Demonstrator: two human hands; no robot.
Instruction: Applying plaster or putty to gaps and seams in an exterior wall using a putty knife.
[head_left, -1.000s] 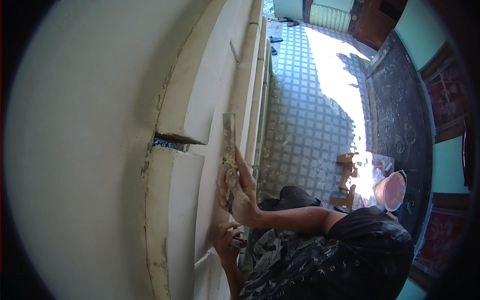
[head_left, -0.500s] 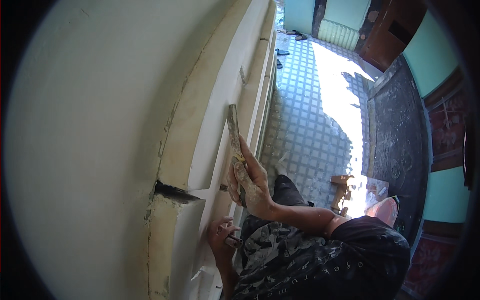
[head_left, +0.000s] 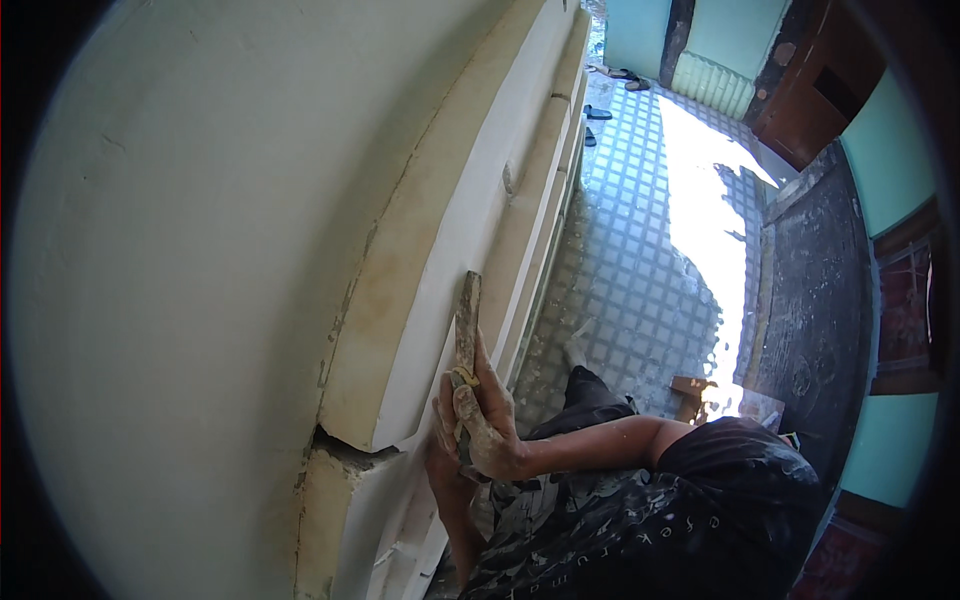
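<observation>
My right hand (head_left: 490,425), its fingers dusted with white, is closed round the handle of a plaster-smeared putty knife (head_left: 467,315). The narrow-looking blade points away from me, in front of the white stepped moulding (head_left: 440,290). Close behind and below it is my left hand (head_left: 449,478), mostly covered by the right. Its fingers are hidden; the earlier frame shows them curled round a short handle-like thing. Left of both hands, a dark, rough-edged gap (head_left: 350,450) breaks the cream band (head_left: 375,330) of the moulding.
A pale wall (head_left: 210,300) fills the left side. Below lies a tiled floor (head_left: 625,260), partly sunlit, with dark slippers (head_left: 598,113) at its far end. A small wooden stool (head_left: 692,398) stands near my body. Farther right runs a dark, stained surface (head_left: 815,290) beside green walls.
My right hand has drawn back with the putty knife toward my left hand and now covers most of it. The whole view has shifted slightly.
</observation>
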